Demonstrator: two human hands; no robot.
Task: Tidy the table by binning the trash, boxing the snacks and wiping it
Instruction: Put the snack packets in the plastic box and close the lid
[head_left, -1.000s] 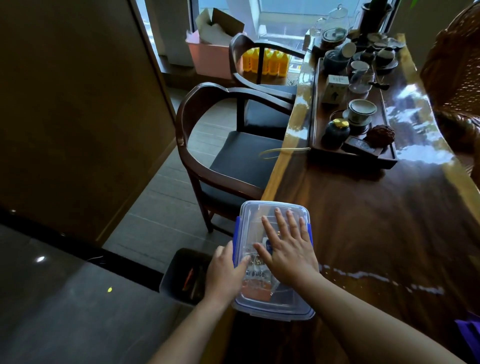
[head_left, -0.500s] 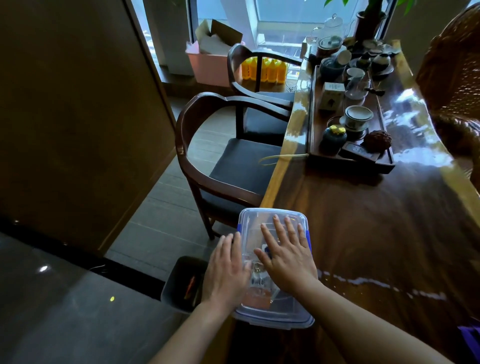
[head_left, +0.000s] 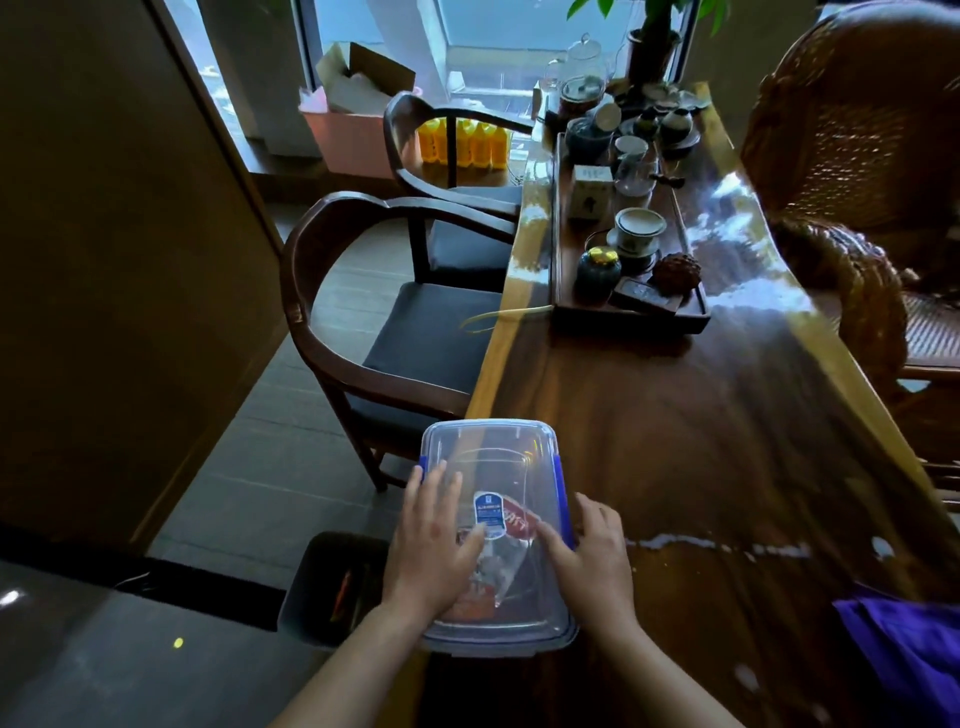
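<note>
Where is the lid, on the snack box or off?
On. The clear lid covers the box; left hand and right hand rest on it. Cannot tell whether the blue clips are latched.

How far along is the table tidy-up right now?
Done: snacks sit in the lidded box; some trash shows in the bin. In hand: left hand presses the lid, right hand rests on the blue clip. Left: wiping; the purple cloth lies untouched.
</note>
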